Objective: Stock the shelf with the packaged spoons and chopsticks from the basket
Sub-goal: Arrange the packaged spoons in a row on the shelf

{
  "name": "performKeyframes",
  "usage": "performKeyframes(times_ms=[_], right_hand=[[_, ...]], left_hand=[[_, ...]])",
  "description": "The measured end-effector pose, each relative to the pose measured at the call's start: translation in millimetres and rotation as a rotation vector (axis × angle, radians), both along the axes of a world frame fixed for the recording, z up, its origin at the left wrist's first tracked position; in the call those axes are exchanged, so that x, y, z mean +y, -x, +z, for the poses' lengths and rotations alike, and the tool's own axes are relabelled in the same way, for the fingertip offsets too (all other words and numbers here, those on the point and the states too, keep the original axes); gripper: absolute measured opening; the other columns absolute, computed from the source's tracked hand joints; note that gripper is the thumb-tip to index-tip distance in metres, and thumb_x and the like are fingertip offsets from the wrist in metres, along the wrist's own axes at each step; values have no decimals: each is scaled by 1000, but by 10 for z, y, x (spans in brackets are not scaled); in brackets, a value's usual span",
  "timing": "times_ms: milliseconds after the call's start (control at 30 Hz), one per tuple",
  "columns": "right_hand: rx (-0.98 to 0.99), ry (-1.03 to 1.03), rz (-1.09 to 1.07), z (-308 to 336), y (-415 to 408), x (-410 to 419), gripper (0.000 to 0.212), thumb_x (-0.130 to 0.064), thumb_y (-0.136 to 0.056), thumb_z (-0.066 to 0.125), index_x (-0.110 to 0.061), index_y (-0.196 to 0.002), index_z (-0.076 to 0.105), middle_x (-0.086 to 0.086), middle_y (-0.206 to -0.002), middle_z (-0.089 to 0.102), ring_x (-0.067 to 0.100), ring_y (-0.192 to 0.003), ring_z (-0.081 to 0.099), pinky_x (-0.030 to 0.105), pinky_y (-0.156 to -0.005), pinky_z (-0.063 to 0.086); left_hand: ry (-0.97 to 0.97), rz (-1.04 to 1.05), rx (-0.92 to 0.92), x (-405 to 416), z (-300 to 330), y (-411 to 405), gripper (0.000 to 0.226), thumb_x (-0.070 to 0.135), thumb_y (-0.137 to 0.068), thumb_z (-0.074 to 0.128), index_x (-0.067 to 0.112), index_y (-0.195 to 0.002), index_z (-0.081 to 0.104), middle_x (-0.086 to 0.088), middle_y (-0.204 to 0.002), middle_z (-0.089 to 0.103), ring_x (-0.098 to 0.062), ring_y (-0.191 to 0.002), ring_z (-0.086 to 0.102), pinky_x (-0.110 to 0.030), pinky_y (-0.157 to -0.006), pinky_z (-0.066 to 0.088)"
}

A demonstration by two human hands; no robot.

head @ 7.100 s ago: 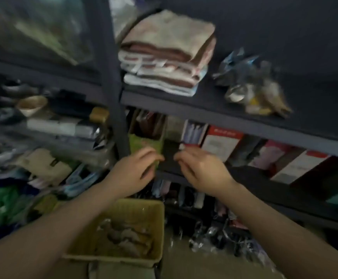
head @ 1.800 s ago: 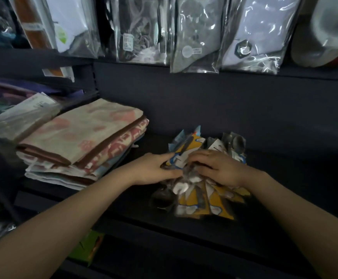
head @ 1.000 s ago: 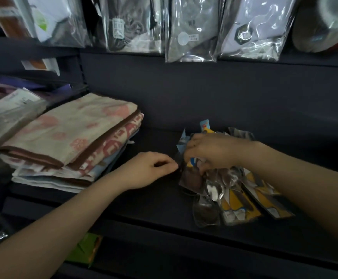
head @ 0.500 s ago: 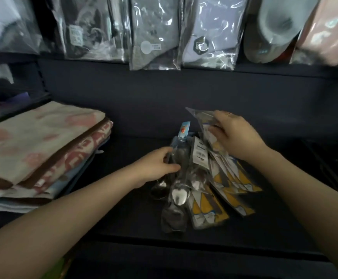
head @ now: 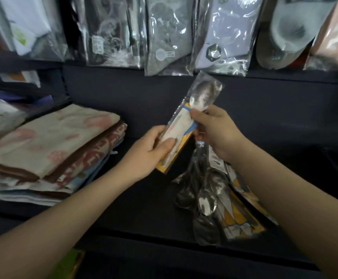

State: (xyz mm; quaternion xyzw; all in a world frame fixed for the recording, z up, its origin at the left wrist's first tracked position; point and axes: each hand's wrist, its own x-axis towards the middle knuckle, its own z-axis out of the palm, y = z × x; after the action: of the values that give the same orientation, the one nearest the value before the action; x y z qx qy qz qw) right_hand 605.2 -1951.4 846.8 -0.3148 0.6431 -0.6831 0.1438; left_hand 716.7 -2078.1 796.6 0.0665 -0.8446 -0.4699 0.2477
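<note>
**Q:** Setting at this entry?

**A:** Dark shelving filled the frame. My working shelf (head: 140,208) ran across the lower half, its back panel dark and plain. Along the top edge hung a row of clear bagged goods (head: 168,35); the contents looked like socks, though I could not confirm that for every bag.

**Q:** What else sat on the shelf?

**A:** At centre left lay a stack of folded towels (head: 49,146), beige with pink marks and a brown border, on the same board as my stock.

**Q:** State of your hands?

**A:** Both held one item. My left hand (head: 146,156) gripped the lower end of a packaged spoon (head: 186,125), thumb laid across its front. My right hand (head: 216,131) pinched the same packet higher up, just below the spoon bowl. The packet was raised off the shelf at centre frame, tilted with the bowl toward the upper right and its yellow card end toward the lower left.

**Q:** Location of the remaining stock?

**A:** Lower right of centre, a pile of spoon packets (head: 214,200) lay flat on the board, overlapping, some bowls pointing toward me, with yellow patterned card showing. My right forearm crossed over its right edge. I could not count the packets, nor tell whether any held chopsticks.
</note>
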Motion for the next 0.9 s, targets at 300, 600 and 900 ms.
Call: performKeyframes(times_ms=[300, 600, 900], right_hand=[[241, -511, 94, -221, 54, -120, 27, 0, -92, 50, 0, -119, 53, 2, -79, 57, 12, -63, 56, 10, -50, 49], [847, -912, 328, -276, 68, 534, 42, 11, -80, 46, -14, -105, 68, -10, -105, 62, -8, -95, 54, -4, -84, 34], [1192, -1121, 336, -410, -119, 769, 57, -54, -77, 64, -29, -126, 50, -6, -154, 18, 11, -141, 18, 21, -107, 25]], left_hand=[[165, 335, -251, -263, -239, -226, 44, 20, -89, 56, 25, -127, 35, -1, -102, 57, -9, -66, 52, -20, -49, 36], [700, 504, -605, -538, -416, 77, 35, 29, -94, 43, 13, -124, 37, -16, -117, 58, -34, -106, 56, -40, -84, 41], [826, 600, -770, -583, -412, 248, 42, 38, -98, 31, 13, -130, 38, -16, -124, 54, -31, -109, 56, -35, -72, 39]])
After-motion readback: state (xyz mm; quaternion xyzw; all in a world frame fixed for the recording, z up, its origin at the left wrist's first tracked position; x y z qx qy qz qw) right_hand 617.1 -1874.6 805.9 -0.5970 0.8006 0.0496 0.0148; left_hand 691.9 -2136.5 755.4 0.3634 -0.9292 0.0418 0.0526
